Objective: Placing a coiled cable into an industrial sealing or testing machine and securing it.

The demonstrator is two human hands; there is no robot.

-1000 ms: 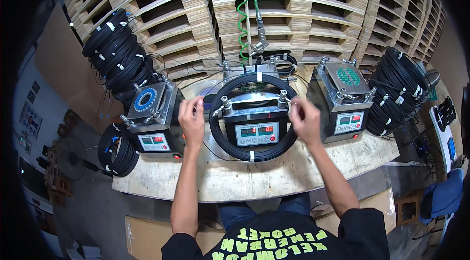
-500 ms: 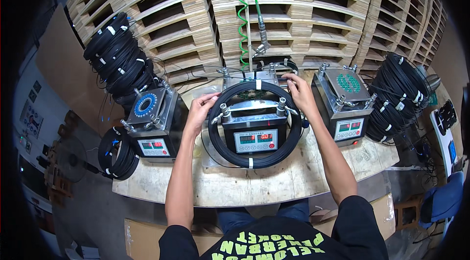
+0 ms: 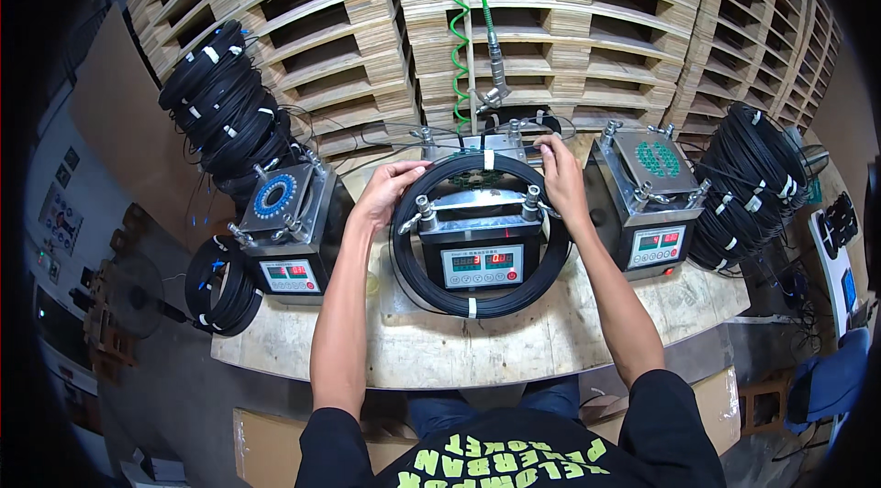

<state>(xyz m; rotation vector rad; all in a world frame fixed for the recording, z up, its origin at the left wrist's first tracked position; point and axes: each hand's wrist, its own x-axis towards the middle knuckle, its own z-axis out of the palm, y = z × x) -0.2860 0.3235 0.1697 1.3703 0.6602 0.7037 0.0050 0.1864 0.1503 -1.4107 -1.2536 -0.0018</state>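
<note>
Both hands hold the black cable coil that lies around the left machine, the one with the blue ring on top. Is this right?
Not quite. In the head view the left hand and right hand hold the black cable coil around the middle machine, not the left machine with the blue ring.

Bare table [image 3: 514,341] is lying open in front of the middle machine [image 3: 479,245] — room there for a hand to pass. The left machine [image 3: 289,231] and right machine [image 3: 653,199] are crowding its sides, leaving narrow gaps. Behind, stacked pallets [image 3: 587,20] and a hanging green coiled hose [image 3: 462,29] are blocking the way — cable coils [image 3: 220,121] are closing both table ends.
</note>
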